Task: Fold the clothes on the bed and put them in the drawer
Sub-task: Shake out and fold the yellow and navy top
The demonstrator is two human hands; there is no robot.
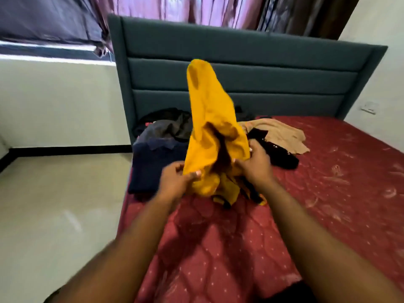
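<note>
Both hands raised over the red quilted bed (328, 193), gripping a mustard-yellow cloth garment (209, 119) at its lower, bunched end. Left hand (175, 181) with fingers curled and thumb pinching the fabric's left edge; right hand (254, 165) with fingers wrapped into the right side, near a dark opening in the cloth. Upper part of the garment flung above both hands, blurred, apparently mid-shake; lower trim with dark edging dangling just beneath the hands, near the mattress. Beyond left hand: folded navy-blue garment (153, 165) at bed edge, dark grey heap (168, 125) behind it. Beyond right hand: black sequinned piece (277, 152) and beige cloth (282, 132), unfolded. No drawer in view. Risks, as judgement: grip only at one bunched end, so shake-out may leave garment twisted or inside-out, spoiling the fold; swinging fabric may catch and disturb the navy stack; loose trim may drag.
</note>
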